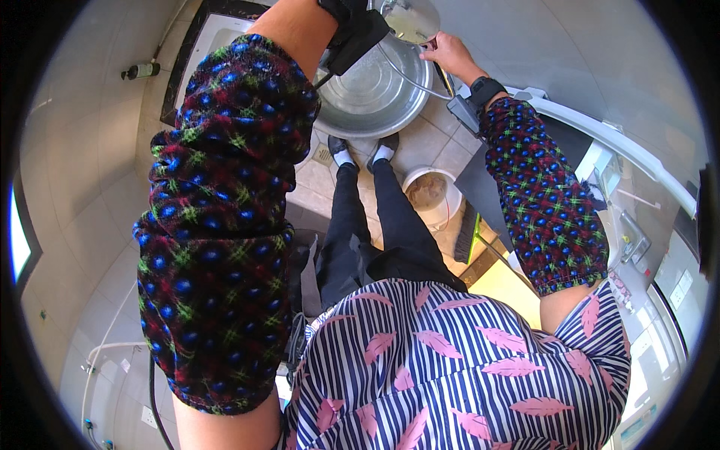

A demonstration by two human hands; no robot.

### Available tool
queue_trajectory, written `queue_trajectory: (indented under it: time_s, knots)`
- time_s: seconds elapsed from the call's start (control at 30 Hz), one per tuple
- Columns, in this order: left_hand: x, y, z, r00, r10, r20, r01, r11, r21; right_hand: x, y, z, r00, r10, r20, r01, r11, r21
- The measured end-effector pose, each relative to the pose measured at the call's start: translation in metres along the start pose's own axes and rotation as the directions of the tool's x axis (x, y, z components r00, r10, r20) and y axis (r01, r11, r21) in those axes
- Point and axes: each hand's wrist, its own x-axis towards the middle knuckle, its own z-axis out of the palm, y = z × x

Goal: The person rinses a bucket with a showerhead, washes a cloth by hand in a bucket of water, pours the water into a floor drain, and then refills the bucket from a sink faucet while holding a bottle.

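Nearest the camera is the striped apron. Beyond it, a white bucket stands on the tiled floor, off the near-right edge of the round metal basin. The metal bowl overlaps the basin's far edge in view. The right hand has bent fingers at the bowl's right rim; grip closure cannot be determined. A black wrist device conceals the left hand; its grip cannot be determined.

Pale walls rise beside a tiled floor.
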Motion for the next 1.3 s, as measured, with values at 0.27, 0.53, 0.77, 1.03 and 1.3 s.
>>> queue_trajectory:
  time_s: [0.27,0.53,0.77,1.03,1.3]
  knots:
    - [0.016,-0.021,-0.009,0.976,0.069,0.206,-0.044,0.992,-0.121,-0.012,-0.009,-0.004,0.998,0.060,0.025,-0.060,0.998,-0.003]
    - [-0.069,-0.119,0.002,0.962,0.235,0.143,-0.227,0.971,-0.068,-0.046,-0.006,-0.008,0.992,0.080,-0.098,-0.070,0.993,0.098]
    - [-0.243,-0.102,0.029,0.828,-0.173,0.534,0.335,0.915,-0.224,-0.113,-0.001,-0.025,0.919,0.318,-0.232,-0.148,0.825,0.545]
    - [-0.248,-0.001,0.036,0.796,0.044,0.603,0.218,0.909,-0.355,-0.180,-0.048,-0.090,0.740,0.665,-0.101,-0.001,0.151,0.988]
    - [-0.163,0.081,0.049,0.685,0.432,0.586,-0.312,0.901,-0.301,-0.302,-0.039,-0.172,0.589,0.803,-0.089,0.403,-0.197,0.894]
